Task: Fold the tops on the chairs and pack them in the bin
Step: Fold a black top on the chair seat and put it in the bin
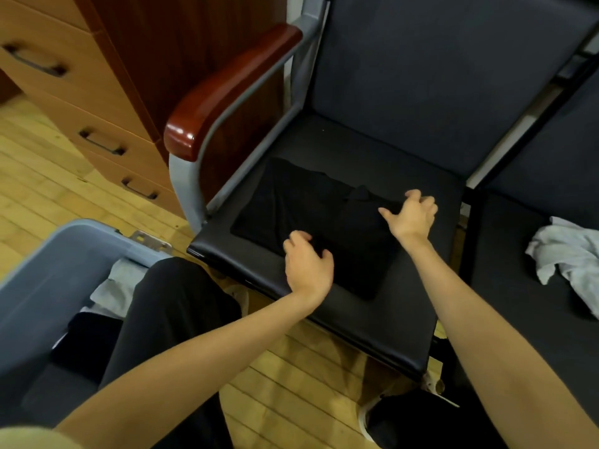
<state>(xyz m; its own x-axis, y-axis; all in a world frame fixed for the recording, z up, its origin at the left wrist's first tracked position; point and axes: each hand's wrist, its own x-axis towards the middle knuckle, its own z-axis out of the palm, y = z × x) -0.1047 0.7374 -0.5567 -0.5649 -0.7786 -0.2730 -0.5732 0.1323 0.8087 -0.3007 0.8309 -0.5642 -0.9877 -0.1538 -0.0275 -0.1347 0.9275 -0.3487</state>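
Observation:
A black top (311,209) lies folded flat on the dark seat of the chair (372,150) in front of me. My left hand (308,264) rests on its near edge with fingers curled into the cloth. At the top's right side, my right hand (411,215) pinches the fabric with bent fingers. A crumpled white top (567,257) lies on the neighbouring seat at the right. The grey-blue bin (48,270) stands at the lower left and holds folded light and dark clothes.
A wooden drawer cabinet (81,92) stands at the upper left on the wood-plank floor. The chair has a red-brown armrest (227,89) on a grey metal frame. My knee in black trousers (168,309) is between bin and chair.

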